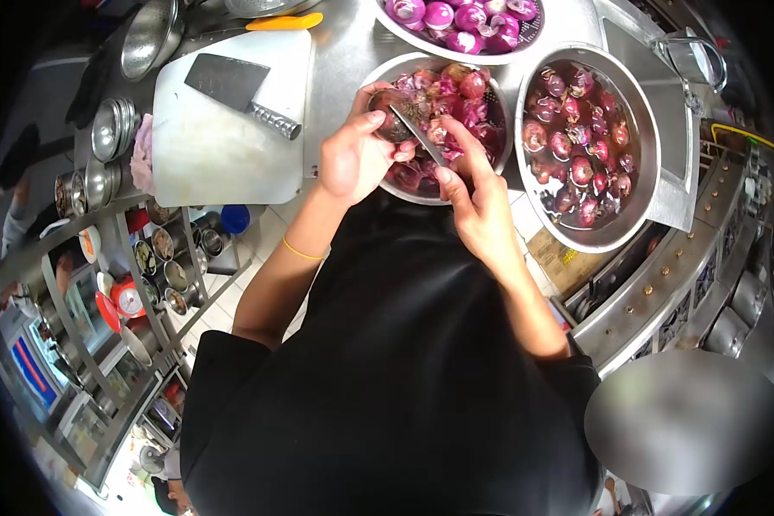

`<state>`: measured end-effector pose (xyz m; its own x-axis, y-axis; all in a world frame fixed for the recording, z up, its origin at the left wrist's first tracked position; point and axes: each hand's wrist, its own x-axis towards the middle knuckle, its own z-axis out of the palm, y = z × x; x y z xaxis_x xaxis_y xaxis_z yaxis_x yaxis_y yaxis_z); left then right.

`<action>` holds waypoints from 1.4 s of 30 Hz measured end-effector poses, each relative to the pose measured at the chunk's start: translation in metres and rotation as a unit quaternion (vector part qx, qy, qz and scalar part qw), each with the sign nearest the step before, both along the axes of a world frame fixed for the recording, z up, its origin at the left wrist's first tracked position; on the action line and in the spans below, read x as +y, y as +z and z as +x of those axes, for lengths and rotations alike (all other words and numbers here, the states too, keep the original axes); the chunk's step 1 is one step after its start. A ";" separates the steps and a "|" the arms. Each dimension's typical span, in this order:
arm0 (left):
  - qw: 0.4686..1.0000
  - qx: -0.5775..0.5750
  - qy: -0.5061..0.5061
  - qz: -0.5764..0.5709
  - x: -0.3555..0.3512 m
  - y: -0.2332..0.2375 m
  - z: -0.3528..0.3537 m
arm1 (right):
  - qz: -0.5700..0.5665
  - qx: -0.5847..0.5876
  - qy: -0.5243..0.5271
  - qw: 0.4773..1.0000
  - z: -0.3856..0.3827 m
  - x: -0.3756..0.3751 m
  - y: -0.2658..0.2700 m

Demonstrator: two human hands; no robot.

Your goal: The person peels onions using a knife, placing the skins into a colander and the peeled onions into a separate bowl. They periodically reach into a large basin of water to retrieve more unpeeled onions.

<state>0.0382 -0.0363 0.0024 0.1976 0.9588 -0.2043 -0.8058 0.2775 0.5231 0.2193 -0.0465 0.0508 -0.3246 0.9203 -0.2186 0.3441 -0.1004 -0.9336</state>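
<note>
My left hand (353, 150) is closed around a dark, unpeeled red onion (390, 123). A small knife (423, 142) is in my right hand (482, 202), its blade lying against the onion. The fingers of my right hand cover most of the knife's handle. Both hands are over a metal bowl (500, 150) of red onion skins and pieces (469, 112). To the right stands a large metal basin (649, 163) where several unpeeled red onions (580, 175) sit in brownish water. Peeled purple onions (469, 17) fill a colander (456, 55) beyond the bowl.
On the left, a cleaver (228, 77) lies on a white cutting board (215, 163). A yellow-orange handle (284, 21) rests at the board's far edge, near stacked metal bowls (150, 39) and a pink cloth (143, 155). A stove counter (662, 279) runs along the right.
</note>
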 end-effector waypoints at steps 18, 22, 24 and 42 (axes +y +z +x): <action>0.830 0.413 0.178 0.330 0.015 -0.014 -0.026 | -0.266 0.293 -0.024 0.918 -0.035 -0.005 -0.003; 0.796 0.452 0.150 0.374 0.019 -0.009 -0.033 | -0.304 0.338 -0.041 0.890 -0.034 -0.009 -0.005; 0.786 0.459 0.141 0.389 0.021 -0.008 -0.036 | -0.302 0.345 -0.031 0.888 -0.035 -0.009 -0.007; 0.861 0.372 0.090 0.334 0.032 -0.012 -0.022 | -0.296 0.381 -0.094 0.871 -0.033 -0.008 0.010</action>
